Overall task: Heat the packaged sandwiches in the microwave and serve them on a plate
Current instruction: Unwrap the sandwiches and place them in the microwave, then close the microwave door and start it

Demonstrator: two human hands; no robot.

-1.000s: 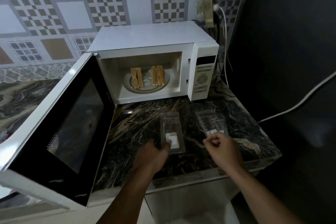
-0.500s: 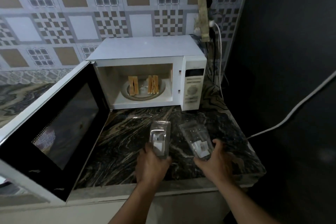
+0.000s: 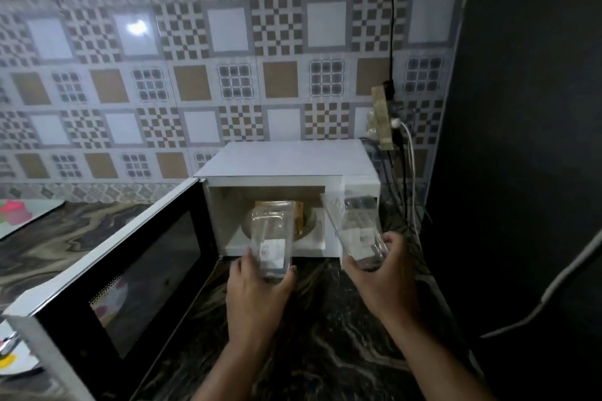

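Note:
A white microwave (image 3: 286, 158) stands at the back of the dark marble counter (image 3: 329, 329), its door (image 3: 123, 270) swung open to the left. Inside, sandwiches (image 3: 298, 216) lie on the glass turntable (image 3: 311, 231), mostly hidden behind the packaging I hold up. My left hand (image 3: 257, 290) grips an empty clear plastic sandwich package (image 3: 270, 238) raised in front of the cavity. My right hand (image 3: 384, 273) grips a second empty clear package (image 3: 356, 231), held in front of the microwave's control panel.
A patterned tile wall backs the counter. A power strip (image 3: 381, 120) with cables hangs at the right of the microwave, next to a dark wall. A white cable (image 3: 553, 286) crosses at right. A plate edge (image 3: 13, 361) shows at lower left; a pink object (image 3: 14, 210) sits at far left.
Both hands have picked the two clear packages up from the counter and raised them in front of the microwave. The camera has tilted upward, showing more wall.

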